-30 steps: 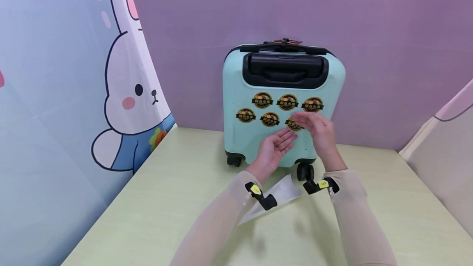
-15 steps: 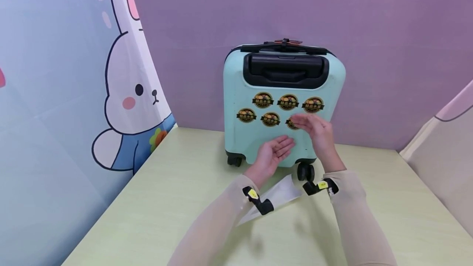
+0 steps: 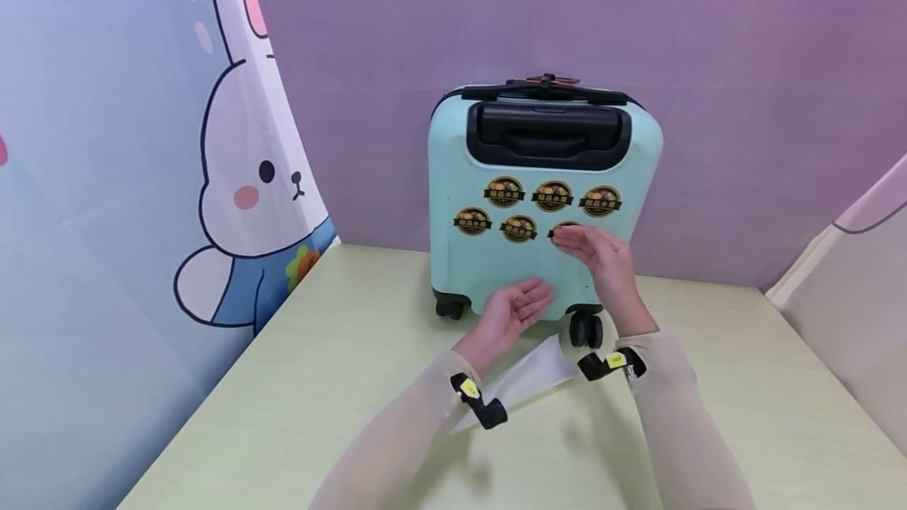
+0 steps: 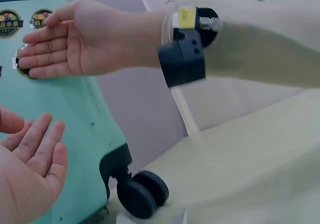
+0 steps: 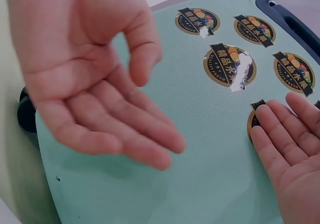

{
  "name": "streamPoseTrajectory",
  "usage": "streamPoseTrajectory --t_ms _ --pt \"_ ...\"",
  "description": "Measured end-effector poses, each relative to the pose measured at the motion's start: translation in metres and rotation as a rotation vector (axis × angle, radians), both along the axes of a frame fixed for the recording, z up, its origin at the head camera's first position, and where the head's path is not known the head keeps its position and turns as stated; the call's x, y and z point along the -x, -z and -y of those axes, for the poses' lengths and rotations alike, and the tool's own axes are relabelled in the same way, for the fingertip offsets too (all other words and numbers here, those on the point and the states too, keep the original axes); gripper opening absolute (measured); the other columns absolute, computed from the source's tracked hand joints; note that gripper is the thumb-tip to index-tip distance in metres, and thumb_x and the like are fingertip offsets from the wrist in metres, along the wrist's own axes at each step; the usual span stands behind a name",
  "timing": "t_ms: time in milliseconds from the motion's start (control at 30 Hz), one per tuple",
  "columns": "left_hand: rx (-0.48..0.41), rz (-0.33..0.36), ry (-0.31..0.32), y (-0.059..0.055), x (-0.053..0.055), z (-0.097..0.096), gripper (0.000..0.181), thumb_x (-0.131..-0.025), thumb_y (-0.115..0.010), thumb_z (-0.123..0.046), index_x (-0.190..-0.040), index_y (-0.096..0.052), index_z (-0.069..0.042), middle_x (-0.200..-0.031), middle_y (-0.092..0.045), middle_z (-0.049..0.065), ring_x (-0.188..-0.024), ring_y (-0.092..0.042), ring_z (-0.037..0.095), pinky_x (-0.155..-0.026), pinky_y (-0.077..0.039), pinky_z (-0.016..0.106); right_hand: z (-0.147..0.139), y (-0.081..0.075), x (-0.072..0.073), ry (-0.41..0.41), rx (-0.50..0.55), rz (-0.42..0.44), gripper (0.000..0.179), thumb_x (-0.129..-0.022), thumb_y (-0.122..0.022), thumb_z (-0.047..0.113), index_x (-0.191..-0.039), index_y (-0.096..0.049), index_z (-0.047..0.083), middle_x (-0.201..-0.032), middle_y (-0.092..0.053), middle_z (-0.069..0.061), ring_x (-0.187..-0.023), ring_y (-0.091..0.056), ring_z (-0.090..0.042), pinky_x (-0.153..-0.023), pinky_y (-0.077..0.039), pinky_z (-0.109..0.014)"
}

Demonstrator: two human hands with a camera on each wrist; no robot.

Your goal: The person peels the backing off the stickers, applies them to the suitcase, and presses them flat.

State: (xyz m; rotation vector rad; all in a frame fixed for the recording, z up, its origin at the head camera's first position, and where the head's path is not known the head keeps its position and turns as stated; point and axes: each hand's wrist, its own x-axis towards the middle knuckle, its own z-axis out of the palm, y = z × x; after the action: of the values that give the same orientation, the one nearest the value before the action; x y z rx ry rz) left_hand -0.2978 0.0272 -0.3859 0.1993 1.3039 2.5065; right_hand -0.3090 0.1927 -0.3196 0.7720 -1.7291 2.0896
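A mint-green suitcase (image 3: 471,266) stands upright, its front bearing two rows of round black-and-gold fruit stickers (image 3: 504,192). My right hand (image 3: 602,256) lies with straight fingers over the lower right sticker (image 5: 251,126), hiding most of it. In the left wrist view, those fingertips rest right at that sticker's edge. Lower down, my left hand (image 3: 506,315) is held palm up with fingers loosely extended and nothing in it. It also shows large in the right wrist view, in front of the suitcase's bare lower panel.
White sheet (image 3: 534,376) lies on the pale table (image 3: 340,384), partly under my left forearm. Black wheels (image 3: 586,330) carry the suitcase, and a black handle recess (image 3: 549,134) sits near its top. A purple backdrop (image 3: 354,101) stands behind; a rabbit-print curtain (image 3: 248,140) hangs left.
My left hand has moved down and to the left, away from the right hand. My right hand has slid slightly down and left over the lower right sticker, covering more of it.
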Motion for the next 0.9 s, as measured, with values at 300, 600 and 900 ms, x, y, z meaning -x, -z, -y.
streamPoseTrajectory --t_ms 300,600,900 --pt "0.057 -0.047 0.053 0.017 -0.011 0.010 0.052 -0.092 -0.036 0.002 -0.142 -0.044 0.011 -0.139 -0.052 0.027 -0.129 -0.051 0.038 -0.113 -0.036 0.048 0.000 0.007 0.002 -0.006 -0.058 0.050 0.046 -0.109 -0.041 0.020 -0.119 -0.054 -0.023 -0.107 -0.073 -0.006 -0.102 -0.069 -0.018 -0.093 -0.054 -0.031" --pt "0.121 -0.084 0.072 0.029 -0.020 0.029 0.050 -0.093 -0.038 0.001 -0.141 -0.045 0.012 -0.138 -0.052 0.029 -0.127 -0.053 0.038 -0.110 -0.040 0.045 -0.006 0.022 0.000 0.042 -0.192 0.119 0.050 -0.109 -0.042 0.028 -0.122 -0.057 -0.018 -0.111 -0.072 -0.009 -0.104 -0.068 -0.017 -0.093 -0.054 -0.029" --pt "0.211 -0.127 0.041 0.040 -0.024 0.064 0.049 -0.096 -0.041 -0.004 -0.141 -0.044 0.012 -0.136 -0.055 0.027 -0.126 -0.055 0.036 -0.103 -0.048 0.041 -0.013 0.043 -0.013 0.054 -0.293 0.186 0.050 -0.109 -0.039 0.026 -0.123 -0.057 -0.019 -0.120 -0.064 -0.030 -0.102 -0.069 -0.013 -0.091 -0.055 -0.028"
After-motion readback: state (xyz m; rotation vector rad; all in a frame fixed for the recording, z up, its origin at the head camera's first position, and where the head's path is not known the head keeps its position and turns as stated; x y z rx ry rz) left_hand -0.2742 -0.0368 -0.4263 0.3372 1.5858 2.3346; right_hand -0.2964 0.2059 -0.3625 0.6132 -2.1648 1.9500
